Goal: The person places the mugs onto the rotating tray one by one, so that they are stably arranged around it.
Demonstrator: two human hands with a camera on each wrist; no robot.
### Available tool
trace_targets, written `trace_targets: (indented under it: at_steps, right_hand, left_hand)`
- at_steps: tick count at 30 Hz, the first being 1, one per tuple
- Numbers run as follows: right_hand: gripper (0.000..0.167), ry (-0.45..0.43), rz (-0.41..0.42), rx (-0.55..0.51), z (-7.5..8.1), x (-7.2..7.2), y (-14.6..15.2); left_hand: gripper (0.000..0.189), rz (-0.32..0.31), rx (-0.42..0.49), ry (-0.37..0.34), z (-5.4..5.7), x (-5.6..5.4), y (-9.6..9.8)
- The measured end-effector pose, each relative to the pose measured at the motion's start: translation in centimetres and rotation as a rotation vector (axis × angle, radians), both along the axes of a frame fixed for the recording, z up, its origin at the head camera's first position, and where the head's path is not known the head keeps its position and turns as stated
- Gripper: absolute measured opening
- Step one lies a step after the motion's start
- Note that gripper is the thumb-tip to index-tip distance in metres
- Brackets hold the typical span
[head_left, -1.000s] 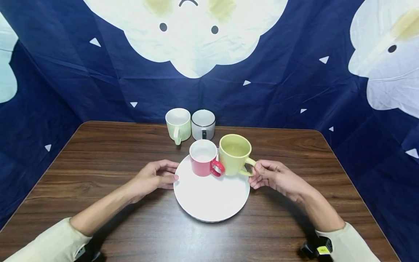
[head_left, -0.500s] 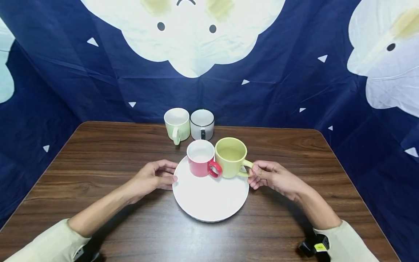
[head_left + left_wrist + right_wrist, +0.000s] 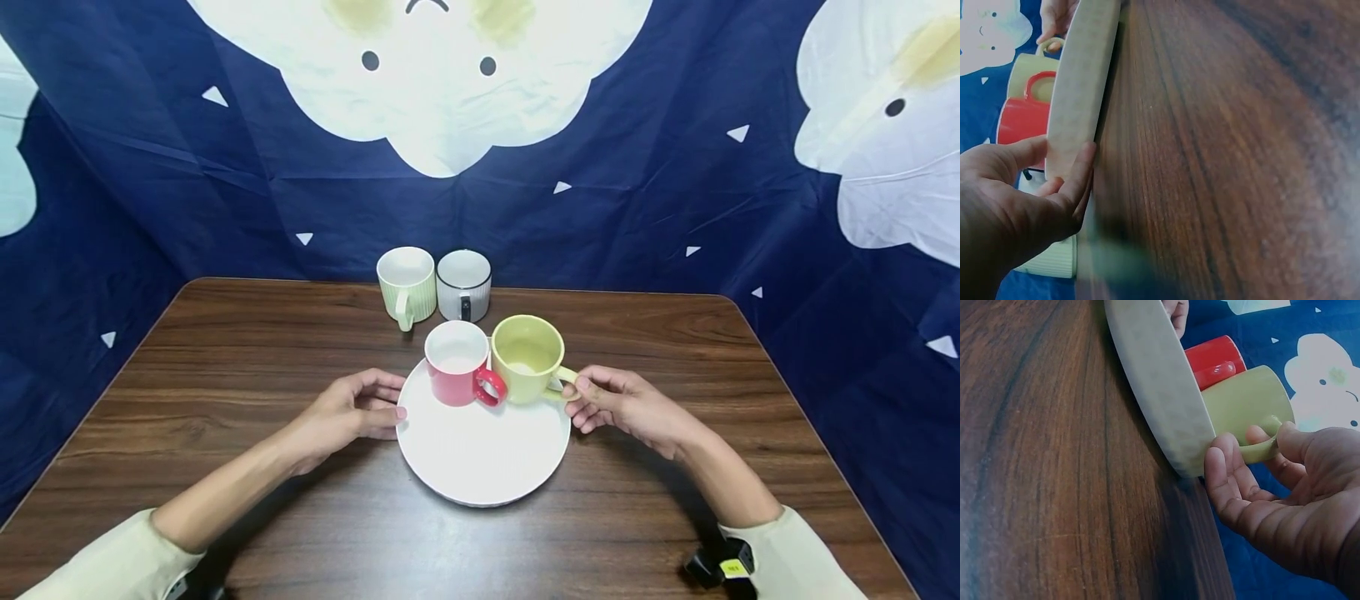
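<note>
A thick round white disc (image 3: 483, 458) stands on the wooden table. My left hand (image 3: 348, 408) grips its left rim; in the left wrist view the thumb is at the top edge and a finger at the lower edge. At the back of the disc a red mug (image 3: 456, 375), white inside, stands upright with its handle to the right. Beside it is a yellow-green mug (image 3: 521, 371), very close to or touching it. My right hand (image 3: 626, 408) pinches that mug's handle between thumb and fingers, with other fingertips by the disc's right rim (image 3: 1200, 450).
Behind the disc stand a pale green ribbed mug (image 3: 420, 300) and a grey-white ribbed mug (image 3: 450, 304) with a black rim and handle. The wooden table (image 3: 262, 358) ends at a dark blue cloth (image 3: 330, 200) with white clouds.
The yellow-green mug has moved slightly left and nearer, with my right hand on its handle. The red mug has shifted a little left. My left hand stays at the disc's rim.
</note>
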State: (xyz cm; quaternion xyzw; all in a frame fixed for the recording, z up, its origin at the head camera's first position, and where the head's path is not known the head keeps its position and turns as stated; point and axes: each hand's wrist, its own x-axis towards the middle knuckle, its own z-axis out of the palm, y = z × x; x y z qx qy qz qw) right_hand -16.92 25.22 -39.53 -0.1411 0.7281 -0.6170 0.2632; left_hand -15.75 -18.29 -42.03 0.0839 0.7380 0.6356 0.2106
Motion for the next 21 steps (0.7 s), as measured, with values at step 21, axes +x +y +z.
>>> trace_targets:
  at_steps: [21]
  right_hand:
    - [0.039, 0.005, 0.002, 0.009, 0.0, 0.2, 0.3]
  left_hand:
    - [0.062, 0.061, 0.032, -0.016, 0.0, 1.3, 0.7]
